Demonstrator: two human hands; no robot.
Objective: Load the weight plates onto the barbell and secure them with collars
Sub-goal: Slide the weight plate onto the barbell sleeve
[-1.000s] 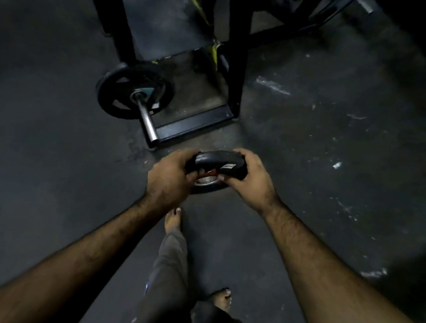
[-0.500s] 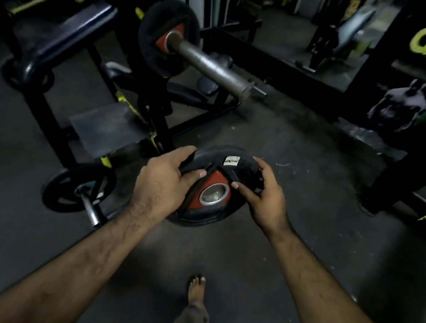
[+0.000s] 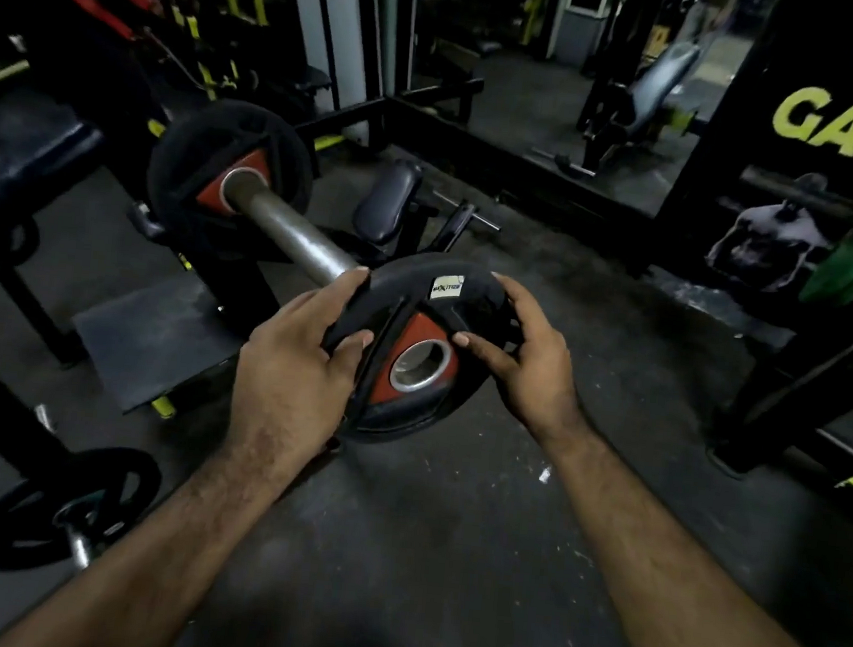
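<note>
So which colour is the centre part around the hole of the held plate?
Red, on the black held plate, seen in the head view.

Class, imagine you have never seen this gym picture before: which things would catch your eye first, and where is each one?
First, the black weight plate with its red hub at centre frame, gripped by the left hand and right hand. Behind it, the steel barbell sleeve runs up and left to a matching loaded plate. At upper right, yellow wall lettering glows.

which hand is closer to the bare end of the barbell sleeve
Left. The left hand grips the held plate rim right where the barbell sleeve ends; the right hand holds the plate's opposite edge, farther away.
</note>
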